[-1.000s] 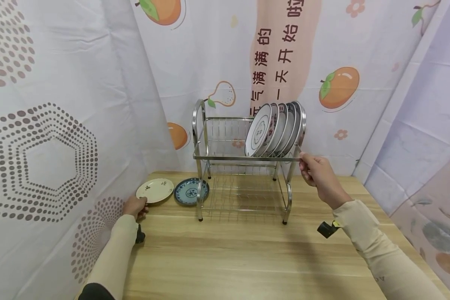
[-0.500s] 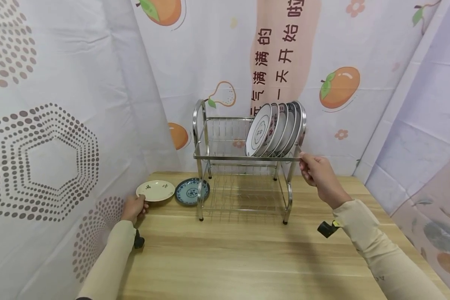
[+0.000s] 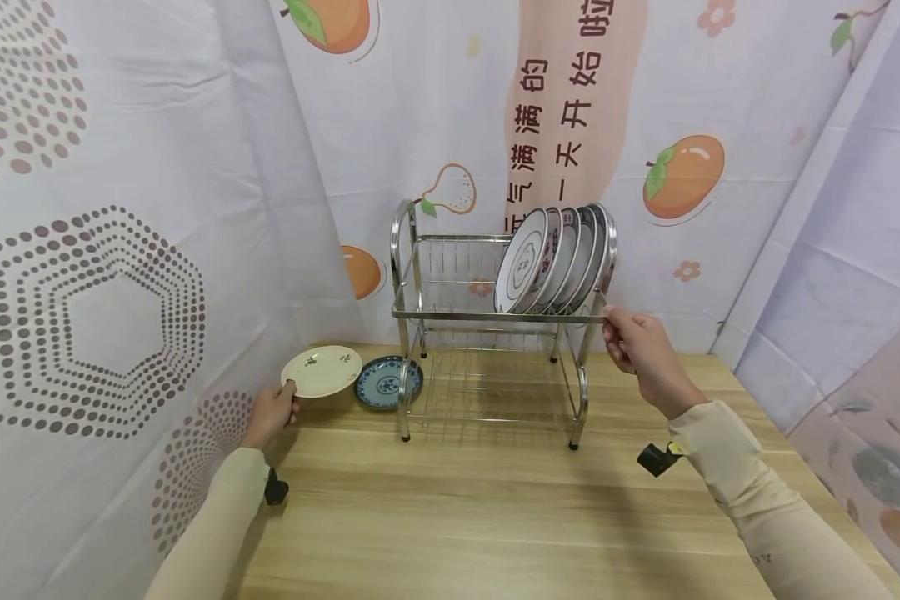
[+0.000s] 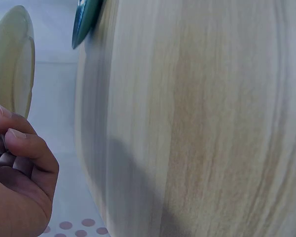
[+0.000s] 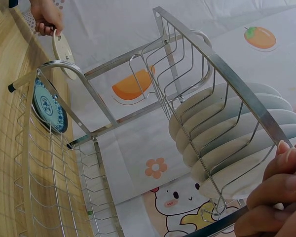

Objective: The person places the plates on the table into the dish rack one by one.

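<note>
My left hand [image 3: 272, 412] pinches the near-left rim of a cream plate [image 3: 322, 372] with a small floral print. In the left wrist view that plate [image 4: 11, 61] is raised off the wooden table, its underside showing. Right beside it a blue patterned plate [image 3: 387, 382] lies on the table. At the right, my right hand [image 3: 643, 354] grips the front corner of the upper tier of a two-tier metal dish rack [image 3: 495, 316]. Several plates [image 3: 523, 262] stand on edge at the right end of that tier, as the right wrist view also shows.
The rack's lower tier [image 3: 487, 419] holds no plates. Its feet stand on the wooden table [image 3: 450, 517]. A printed curtain [image 3: 420, 100] hangs close behind the rack, and another curtain [image 3: 120, 317] runs along the left side, near my left arm.
My left hand has closed on the cream plate's rim and lifted it off the table, tilting it slightly. The right hand keeps its grip on the rack corner.
</note>
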A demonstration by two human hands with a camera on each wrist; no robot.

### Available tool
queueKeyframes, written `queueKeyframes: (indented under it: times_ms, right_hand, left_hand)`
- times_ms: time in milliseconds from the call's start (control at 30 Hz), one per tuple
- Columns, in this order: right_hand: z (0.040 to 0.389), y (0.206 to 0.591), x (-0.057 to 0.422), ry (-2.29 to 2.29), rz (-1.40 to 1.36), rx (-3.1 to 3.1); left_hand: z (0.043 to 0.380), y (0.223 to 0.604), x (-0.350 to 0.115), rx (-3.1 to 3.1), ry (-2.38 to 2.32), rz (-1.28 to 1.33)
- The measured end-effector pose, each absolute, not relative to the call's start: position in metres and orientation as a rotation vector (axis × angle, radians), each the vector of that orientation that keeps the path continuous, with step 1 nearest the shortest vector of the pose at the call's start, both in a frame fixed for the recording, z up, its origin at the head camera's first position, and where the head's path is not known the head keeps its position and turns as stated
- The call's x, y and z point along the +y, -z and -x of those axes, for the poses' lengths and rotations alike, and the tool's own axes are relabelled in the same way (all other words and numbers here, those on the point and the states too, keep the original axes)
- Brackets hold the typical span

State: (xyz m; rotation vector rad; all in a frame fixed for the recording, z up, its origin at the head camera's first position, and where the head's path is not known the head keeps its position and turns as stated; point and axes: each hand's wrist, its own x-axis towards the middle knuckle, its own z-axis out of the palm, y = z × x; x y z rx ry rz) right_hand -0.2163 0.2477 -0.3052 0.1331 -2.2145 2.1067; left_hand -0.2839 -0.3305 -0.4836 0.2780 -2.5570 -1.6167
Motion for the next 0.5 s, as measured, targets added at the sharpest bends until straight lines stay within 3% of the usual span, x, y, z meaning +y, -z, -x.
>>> queueKeyframes:
  times_ms: [500]
  right_hand:
    - [0.215,0.306,0.246,-2.085,-0.155,-2.210]
  left_hand:
    - [0.269,0.467,-0.320,-2.568,1.612,-0.179]
